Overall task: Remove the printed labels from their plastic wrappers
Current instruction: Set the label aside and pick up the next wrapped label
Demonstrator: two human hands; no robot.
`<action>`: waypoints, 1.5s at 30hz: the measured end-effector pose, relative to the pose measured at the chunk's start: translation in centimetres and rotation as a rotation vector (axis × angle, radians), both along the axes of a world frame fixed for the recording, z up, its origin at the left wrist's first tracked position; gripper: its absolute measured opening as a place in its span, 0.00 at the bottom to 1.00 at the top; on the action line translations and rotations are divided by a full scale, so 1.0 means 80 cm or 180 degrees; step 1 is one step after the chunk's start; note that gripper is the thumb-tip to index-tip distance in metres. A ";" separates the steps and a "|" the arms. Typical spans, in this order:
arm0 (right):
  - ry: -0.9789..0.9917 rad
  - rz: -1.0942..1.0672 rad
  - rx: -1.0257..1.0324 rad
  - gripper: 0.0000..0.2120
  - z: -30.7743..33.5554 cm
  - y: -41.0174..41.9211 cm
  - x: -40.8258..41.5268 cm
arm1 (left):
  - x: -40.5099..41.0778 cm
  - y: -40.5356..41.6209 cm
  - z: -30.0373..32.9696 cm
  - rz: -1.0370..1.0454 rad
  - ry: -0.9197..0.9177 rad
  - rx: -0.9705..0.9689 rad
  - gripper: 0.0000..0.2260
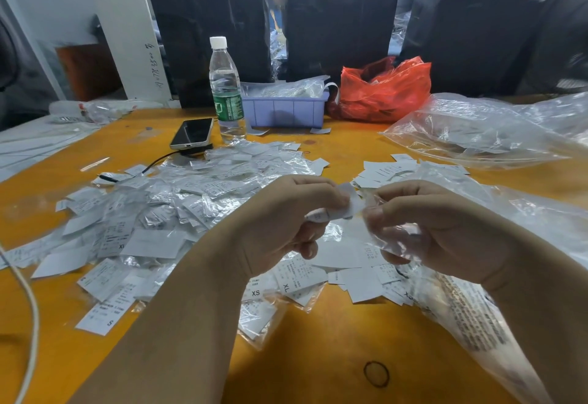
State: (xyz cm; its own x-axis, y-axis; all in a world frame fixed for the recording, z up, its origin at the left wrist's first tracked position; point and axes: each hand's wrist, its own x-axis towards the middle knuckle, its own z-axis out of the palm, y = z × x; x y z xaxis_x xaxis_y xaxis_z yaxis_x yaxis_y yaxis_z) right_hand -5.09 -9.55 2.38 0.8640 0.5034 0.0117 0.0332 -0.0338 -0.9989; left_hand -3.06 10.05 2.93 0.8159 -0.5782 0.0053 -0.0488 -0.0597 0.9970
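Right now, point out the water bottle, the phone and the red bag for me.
water bottle (226,98): head view, on its green label.
phone (192,133): head view, middle of its dark screen.
red bag (386,93): head view, on its crumpled front side.

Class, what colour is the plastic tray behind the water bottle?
Light purple tray, clearest in the head view.

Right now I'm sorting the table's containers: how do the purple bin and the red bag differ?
The purple bin is a rigid, ribbed, open-topped box; the red bag is soft, crumpled plastic film. The purple bin is low and rectangular, while the red bag bulges taller and shapeless. Clear wrappers heap above the purple bin's rim; the red bag's contents are unclear. Both sit side by side at the table's far edge.
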 end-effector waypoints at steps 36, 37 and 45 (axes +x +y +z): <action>-0.0285 -0.0321 -0.0291 0.14 0.000 -0.004 -0.001 | 0.000 0.003 -0.001 0.0216 -0.0443 0.0241 0.05; -0.0250 -0.0307 -0.0254 0.14 0.000 -0.004 -0.001 | 0.000 0.003 0.000 0.0182 -0.0392 0.0177 0.04; -0.0205 -0.0071 -0.0101 0.14 0.001 -0.006 -0.002 | 0.000 0.005 0.002 0.0109 -0.0235 -0.0026 0.03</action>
State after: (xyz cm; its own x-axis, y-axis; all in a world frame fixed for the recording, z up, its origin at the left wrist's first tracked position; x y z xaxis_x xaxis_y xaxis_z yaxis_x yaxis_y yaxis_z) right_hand -5.28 -10.02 2.46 0.8730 0.4850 0.0519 0.0961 -0.0668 -0.9931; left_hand -3.06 10.47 3.09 0.8324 -0.5496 0.0707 -0.1201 -0.0545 0.9913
